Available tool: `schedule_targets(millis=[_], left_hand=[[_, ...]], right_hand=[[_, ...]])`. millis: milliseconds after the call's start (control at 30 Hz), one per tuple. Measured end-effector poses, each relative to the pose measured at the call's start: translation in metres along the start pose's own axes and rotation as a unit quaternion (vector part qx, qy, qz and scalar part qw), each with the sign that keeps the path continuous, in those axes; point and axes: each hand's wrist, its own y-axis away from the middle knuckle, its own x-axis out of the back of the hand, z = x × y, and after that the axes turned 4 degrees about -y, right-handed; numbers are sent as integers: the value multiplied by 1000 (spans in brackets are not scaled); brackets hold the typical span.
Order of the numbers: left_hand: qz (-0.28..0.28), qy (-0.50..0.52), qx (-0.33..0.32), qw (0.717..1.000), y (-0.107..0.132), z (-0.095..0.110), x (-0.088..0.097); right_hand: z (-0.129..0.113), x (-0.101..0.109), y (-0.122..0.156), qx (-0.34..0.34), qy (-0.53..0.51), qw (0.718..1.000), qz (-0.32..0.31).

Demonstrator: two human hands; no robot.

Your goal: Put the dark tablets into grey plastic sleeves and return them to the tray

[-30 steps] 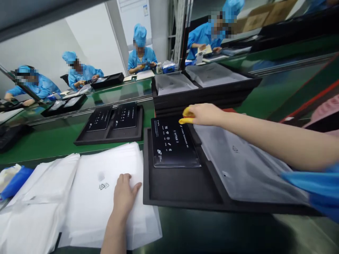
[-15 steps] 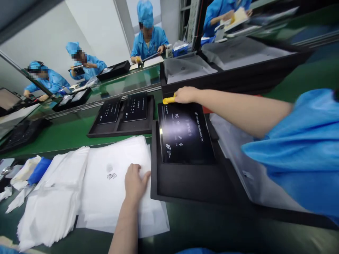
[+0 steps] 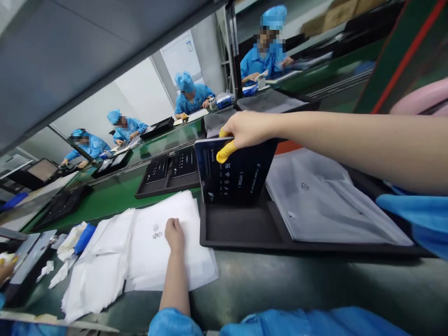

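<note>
My right hand [image 3: 241,133], with yellow finger cots on thumb and finger, grips a black tablet [image 3: 238,175] by its top edge. The tablet stands steeply tilted in the black tray [image 3: 241,224], its lower edge down in the left compartment. White print and icons cover its front. In the tray's right compartment lies a tablet-sized item in a frosted plastic bag [image 3: 315,196]. My left hand [image 3: 175,235] is closed, fingers drawn together, on the top white plastic bag [image 3: 147,252] of a stack left of the tray.
Another pile of white bags [image 3: 96,266] lies further left, beside a blue packet [image 3: 84,239] and crumpled wipes. Beyond, a black tray [image 3: 168,184] holds two tablets on the green conveyor [image 3: 119,193]. Several people in blue work across the line. A grey shelf [image 3: 87,60] hangs overhead.
My right hand has raised the tablet from lying back in the tray to standing steeply, baring the compartment floor. My left hand's fingers have closed in. The view has swung right.
</note>
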Motion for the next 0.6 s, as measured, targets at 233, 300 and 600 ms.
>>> schedule_targets(millis=[233, 300, 600], left_hand=[[-95, -10, -80, 992, 20, 7, 10], [-110, -32, -99, 988, 30, 10, 4], [-74, -1, -11, 997, 16, 15, 7]], right_hand=[[30, 2, 124, -159, -358, 850, 351], [34, -16, 148, -169, -464, 770, 404], [48, -97, 170, -225, -690, 577, 375]])
